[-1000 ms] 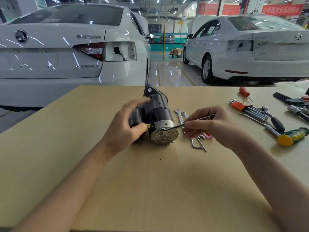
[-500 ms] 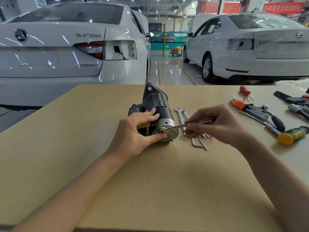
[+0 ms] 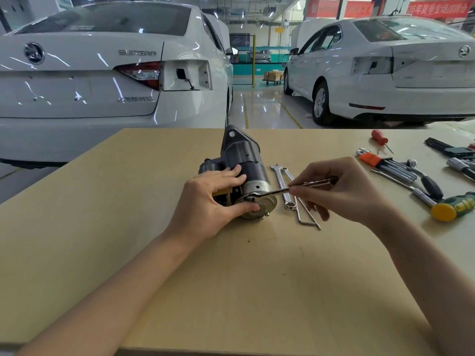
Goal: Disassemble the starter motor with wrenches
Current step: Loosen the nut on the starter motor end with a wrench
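A dark grey starter motor (image 3: 243, 160) lies on its side in the middle of the wooden table (image 3: 231, 291), its silver end cap (image 3: 264, 205) facing me. My left hand (image 3: 214, 201) wraps over the motor's left side, thumb pressed on the end cap. My right hand (image 3: 344, 191) pinches a thin silver wrench (image 3: 280, 190) by its handle. The wrench's open jaw sits on a bolt at the top left of the end cap.
A combination wrench (image 3: 281, 185) and bent hex keys (image 3: 307, 217) lie just right of the motor, partly under my right hand. Farther right are an orange hex key set (image 3: 385, 163), a ratchet, a yellow-green screwdriver (image 3: 452, 208) and a red screwdriver (image 3: 379, 136). Two white cars stand beyond the table.
My left hand has gone from fingers lifted off the motor to gripping its side with the thumb on the end cap. The wrench's jaw has slid left across the end cap to its top-left bolt.
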`<state>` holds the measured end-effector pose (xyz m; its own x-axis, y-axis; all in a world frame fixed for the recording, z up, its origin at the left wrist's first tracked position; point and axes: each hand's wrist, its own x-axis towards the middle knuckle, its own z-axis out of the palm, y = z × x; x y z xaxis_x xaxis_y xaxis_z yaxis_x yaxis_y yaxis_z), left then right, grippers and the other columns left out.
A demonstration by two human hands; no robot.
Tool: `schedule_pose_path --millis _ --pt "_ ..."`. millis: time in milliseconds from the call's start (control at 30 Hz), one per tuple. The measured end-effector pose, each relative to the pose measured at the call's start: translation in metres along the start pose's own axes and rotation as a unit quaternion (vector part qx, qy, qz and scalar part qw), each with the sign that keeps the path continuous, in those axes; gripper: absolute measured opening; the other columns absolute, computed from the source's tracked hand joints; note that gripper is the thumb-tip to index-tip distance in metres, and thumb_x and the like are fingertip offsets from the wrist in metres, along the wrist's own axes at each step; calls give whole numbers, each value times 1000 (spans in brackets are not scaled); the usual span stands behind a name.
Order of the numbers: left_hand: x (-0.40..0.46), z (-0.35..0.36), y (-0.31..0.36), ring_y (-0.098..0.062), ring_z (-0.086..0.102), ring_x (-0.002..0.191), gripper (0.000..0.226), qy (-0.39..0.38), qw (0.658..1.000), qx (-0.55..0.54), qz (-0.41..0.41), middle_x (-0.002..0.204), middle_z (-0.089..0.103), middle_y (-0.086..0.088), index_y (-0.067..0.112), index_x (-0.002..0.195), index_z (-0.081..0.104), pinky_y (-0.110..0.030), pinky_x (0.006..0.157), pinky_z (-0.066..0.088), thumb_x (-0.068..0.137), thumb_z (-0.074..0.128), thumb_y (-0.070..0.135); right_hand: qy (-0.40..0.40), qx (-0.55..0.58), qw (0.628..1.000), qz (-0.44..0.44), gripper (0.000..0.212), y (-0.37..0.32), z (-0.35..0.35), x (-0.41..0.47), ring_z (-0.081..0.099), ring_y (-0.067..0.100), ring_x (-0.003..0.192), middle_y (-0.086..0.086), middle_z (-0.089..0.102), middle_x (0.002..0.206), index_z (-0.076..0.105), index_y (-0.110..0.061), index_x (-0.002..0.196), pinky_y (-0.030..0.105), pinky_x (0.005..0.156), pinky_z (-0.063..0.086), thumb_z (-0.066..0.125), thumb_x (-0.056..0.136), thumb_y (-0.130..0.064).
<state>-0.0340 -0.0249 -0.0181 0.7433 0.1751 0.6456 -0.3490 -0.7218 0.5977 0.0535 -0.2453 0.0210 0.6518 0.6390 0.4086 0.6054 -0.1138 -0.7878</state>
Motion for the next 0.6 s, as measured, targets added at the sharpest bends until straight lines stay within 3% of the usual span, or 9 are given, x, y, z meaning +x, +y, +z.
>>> schedule_pose_path --millis 133,300,400,500,600 --pt "-1 0 2 -5 61 115 63 5 1000 -3 -6 123 67 -3 9 111 72 -21 105 43 55 89 33 54 -13 998 -33 10 -10 5 -1 55 13 36 -1 66 55 71 -10 75 22 37 44 81 71 -10" --pt "-2 1 4 -2 61 115 65 9 1000 -11 -15 122 65 5 13 111 72 -29 106 44 55 82 44 104 104 989 1 29 -12 10 11 64 19 44 10 68 57 60 0 74 22 45 52 82 57 -9" --pt "-2 2 2 2 60 115 66 15 999 -28 -29 120 63 12 15 111 72 -24 105 44 53 83 45 71 196 977 44 18 -5 16 13 63 21 46 13 67 60 66 -5 73 23 46 51 78 62 -12" --pt "-3 3 1 5 60 113 67 17 999 -26 -22 119 62 14 16 111 72 -18 103 44 53 82 47 31 222 974 42 8 2 20 11 70 25 60 17 72 73 73 -13 74 27 56 56 76 68 -17" --pt "-3 3 1 5 60 113 66 15 999 -23 -20 120 63 13 19 112 71 -20 103 44 53 82 47 13 239 969 60 13 10 19 9 73 27 68 18 73 77 75 -13 72 28 62 58 82 63 -18"
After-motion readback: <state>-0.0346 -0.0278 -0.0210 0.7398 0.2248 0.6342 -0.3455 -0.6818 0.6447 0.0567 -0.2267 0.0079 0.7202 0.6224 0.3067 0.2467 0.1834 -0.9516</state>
